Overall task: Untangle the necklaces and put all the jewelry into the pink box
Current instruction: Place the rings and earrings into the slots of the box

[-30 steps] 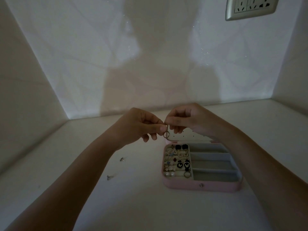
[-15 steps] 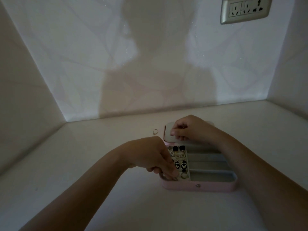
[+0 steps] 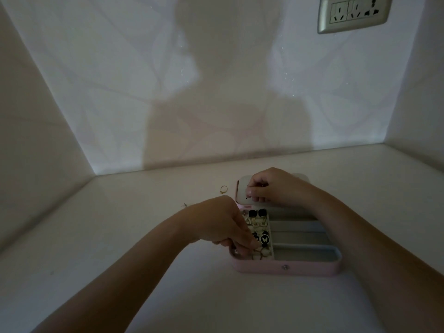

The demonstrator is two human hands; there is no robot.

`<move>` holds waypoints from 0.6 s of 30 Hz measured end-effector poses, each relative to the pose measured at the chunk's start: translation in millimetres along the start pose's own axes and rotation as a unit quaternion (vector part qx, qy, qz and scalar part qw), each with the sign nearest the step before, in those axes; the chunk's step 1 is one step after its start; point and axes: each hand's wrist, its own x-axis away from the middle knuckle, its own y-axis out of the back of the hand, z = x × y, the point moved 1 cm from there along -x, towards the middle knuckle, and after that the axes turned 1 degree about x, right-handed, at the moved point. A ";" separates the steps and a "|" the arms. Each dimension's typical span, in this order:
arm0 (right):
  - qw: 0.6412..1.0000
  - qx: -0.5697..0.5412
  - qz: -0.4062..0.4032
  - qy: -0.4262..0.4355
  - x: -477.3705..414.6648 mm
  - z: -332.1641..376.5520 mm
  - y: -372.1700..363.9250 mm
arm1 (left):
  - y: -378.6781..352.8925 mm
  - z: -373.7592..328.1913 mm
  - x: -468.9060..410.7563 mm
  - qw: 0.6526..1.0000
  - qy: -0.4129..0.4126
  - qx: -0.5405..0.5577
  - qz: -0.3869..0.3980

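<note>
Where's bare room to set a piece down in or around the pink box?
Free: long grey compartments right of the earring section; surface in front of the pink box. Crowded: earring section under left hand, lid under right hand.

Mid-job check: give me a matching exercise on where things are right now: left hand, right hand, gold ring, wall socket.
1 left hand
2 right hand
3 gold ring
4 wall socket

A on the tabletop, left of the lid
B high on the back wall, right side
C fingertips in the pink box's near-left corner
D on the open lid's white panel

Pairs: 1-C, 2-D, 3-A, 4-B
</note>
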 end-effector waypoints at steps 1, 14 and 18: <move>1.000 0.000 0.001 0.001 0.0 0.1 0.1 | -0.3 0.0 -0.3 1.000 0.000 -0.004 -0.003; 1.000 0.009 0.004 0.005 -1.5 -1.4 -0.3 | -6.5 -0.4 -6.1 0.996 -0.019 -0.066 -0.058; 1.000 0.009 0.005 0.007 -1.7 -2.2 -0.8 | -7.2 -0.2 -6.6 0.995 -0.031 -0.074 -0.062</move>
